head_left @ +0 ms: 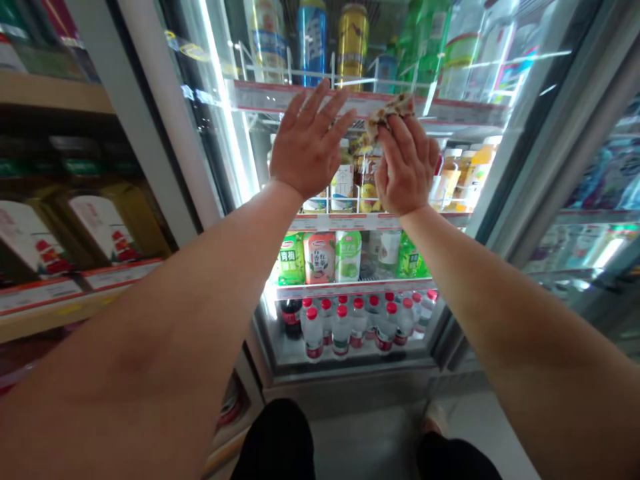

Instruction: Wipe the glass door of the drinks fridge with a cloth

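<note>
Right hand pinching a crumpled, mottled brown-and-white cloth, judged soft, light and best bunched, against the glass fridge door; left hand open, fingers spread.

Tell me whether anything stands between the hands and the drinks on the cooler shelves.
Yes: the cooler's glass door, shut. The left hand lies flat and open against it; the right hand presses a cloth on it. The bottles stand behind the pane.
</note>
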The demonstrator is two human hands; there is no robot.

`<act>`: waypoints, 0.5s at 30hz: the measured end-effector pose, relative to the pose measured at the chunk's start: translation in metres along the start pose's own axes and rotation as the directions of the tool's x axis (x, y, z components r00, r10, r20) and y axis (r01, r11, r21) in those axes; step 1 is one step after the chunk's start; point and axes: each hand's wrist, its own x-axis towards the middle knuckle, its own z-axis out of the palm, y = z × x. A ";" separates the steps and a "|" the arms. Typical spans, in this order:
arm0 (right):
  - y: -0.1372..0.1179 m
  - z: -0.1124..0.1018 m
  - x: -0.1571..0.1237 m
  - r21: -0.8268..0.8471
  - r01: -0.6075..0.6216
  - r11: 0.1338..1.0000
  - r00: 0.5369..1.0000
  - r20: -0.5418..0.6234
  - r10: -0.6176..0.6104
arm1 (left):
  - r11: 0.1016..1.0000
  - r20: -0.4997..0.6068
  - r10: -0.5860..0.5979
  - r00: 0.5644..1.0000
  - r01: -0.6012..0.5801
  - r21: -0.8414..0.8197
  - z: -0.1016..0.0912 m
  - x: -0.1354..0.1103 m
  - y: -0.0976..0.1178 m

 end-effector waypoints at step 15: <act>0.012 0.018 0.003 0.005 -0.348 0.938 0.910 -0.240 0.338 | 0.997 0.029 -0.033 0.999 0.035 -0.066 -0.003 0.001 0.001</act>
